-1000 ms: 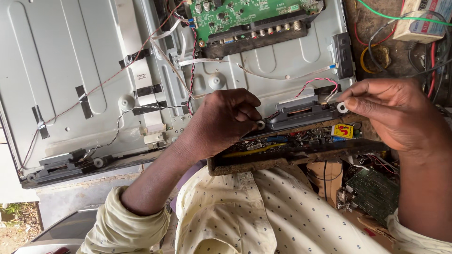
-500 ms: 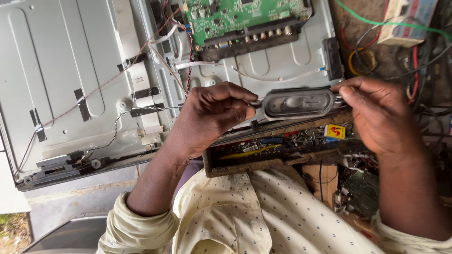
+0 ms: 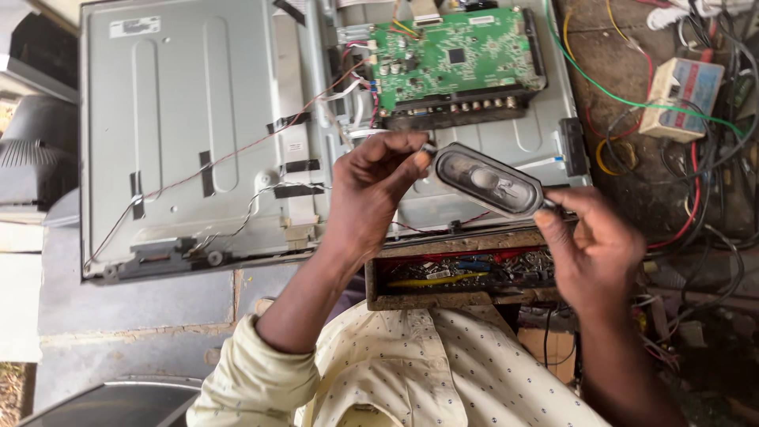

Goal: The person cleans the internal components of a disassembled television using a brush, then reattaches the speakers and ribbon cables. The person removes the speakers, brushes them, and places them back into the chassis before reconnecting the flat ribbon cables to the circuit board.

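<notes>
Oval speaker (image 3: pixel 488 181) lifted free, held just below green circuit board (image 3: pixel 456 57): left hand (image 3: pixel 371 198) pinching one end, right hand (image 3: pixel 597 245) gripping other; thin red wire still trailing to panel (image 3: pixel 182 134)

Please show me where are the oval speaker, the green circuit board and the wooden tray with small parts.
oval speaker (image 3: pixel 489 181): head view, on its clear oval face.
green circuit board (image 3: pixel 455 57): head view, near its black chip.
wooden tray (image 3: pixel 443 300): head view, on its front wall.
</notes>
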